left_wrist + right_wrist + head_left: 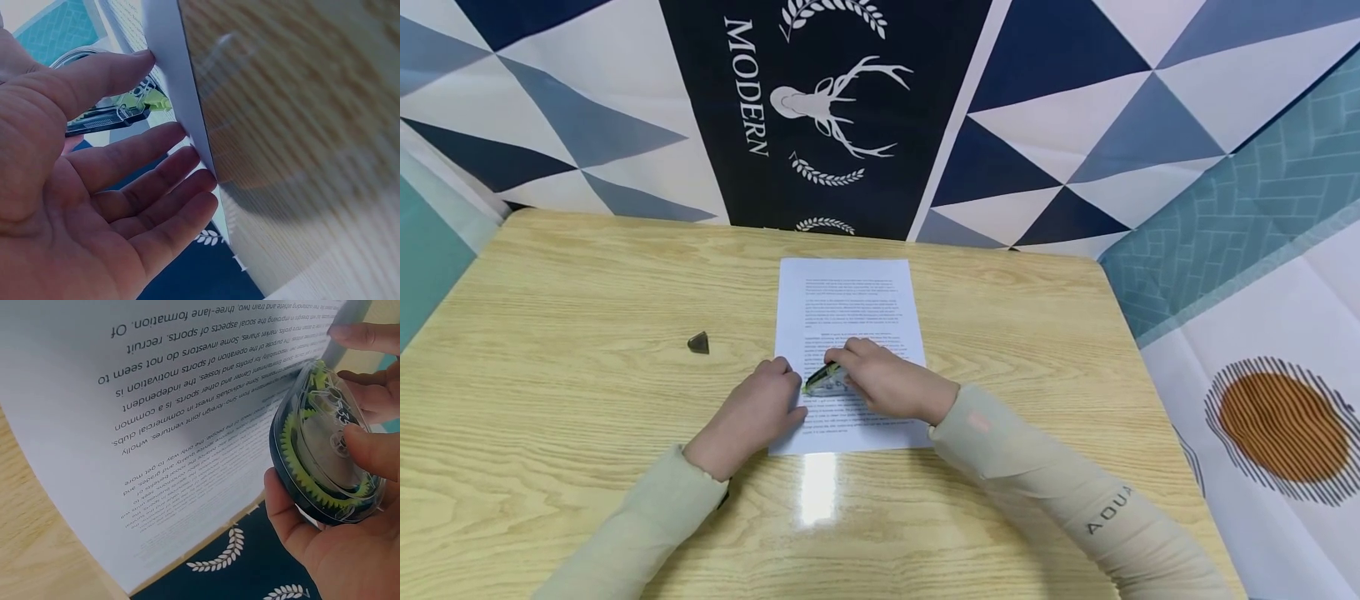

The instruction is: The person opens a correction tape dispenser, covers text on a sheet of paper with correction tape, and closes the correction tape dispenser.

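Note:
A printed sheet of paper (842, 321) lies on the wooden table. My right hand (891, 379) grips a clear-cased correction tape (322, 456) with green gears inside, thumb on one face and fingers on the other. Its tip (319, 365) meets the text near the sheet's left side, low down. On the left edge of the page rests my left hand (760, 408), thumb and fingertips touching the paper, fingers loosely extended, as the left wrist view shows. In that view the correction tape (115, 115) appears behind the thumb.
A small dark cap-like piece (698, 342) lies on the table (587, 333) left of the sheet. Behind the table hangs a patterned cloth (842, 108) with a deer head and triangles. Another patterned cloth (1262, 350) stands along the right side.

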{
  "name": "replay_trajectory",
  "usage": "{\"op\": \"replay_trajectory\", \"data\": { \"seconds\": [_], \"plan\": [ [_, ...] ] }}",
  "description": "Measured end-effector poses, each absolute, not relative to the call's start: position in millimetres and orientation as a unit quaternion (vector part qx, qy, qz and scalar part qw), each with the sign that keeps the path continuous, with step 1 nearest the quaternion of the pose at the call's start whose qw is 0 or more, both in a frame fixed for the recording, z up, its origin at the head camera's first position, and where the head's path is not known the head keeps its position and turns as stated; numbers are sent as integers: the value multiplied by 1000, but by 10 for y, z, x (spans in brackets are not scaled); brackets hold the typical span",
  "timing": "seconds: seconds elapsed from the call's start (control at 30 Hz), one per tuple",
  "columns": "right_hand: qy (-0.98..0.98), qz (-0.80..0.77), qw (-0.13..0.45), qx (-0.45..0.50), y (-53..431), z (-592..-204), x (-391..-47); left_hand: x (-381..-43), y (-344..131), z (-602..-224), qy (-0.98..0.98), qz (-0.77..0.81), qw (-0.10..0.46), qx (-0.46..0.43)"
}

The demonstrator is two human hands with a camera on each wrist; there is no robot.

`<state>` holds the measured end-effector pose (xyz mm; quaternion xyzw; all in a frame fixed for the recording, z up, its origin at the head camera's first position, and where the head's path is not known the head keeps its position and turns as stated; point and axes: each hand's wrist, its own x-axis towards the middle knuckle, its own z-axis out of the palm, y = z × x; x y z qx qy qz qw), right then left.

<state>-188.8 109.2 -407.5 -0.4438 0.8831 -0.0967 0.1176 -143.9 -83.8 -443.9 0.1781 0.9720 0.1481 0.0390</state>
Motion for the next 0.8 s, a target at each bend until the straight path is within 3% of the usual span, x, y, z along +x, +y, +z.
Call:
{"op": "replay_trajectory", "data": {
  "seconds": [0.8],
  "plan": [
    [886,-61,115,-446,1102,-3999,-1874,-1445,-850,-4421,972,148,47,178]
  ]
}}
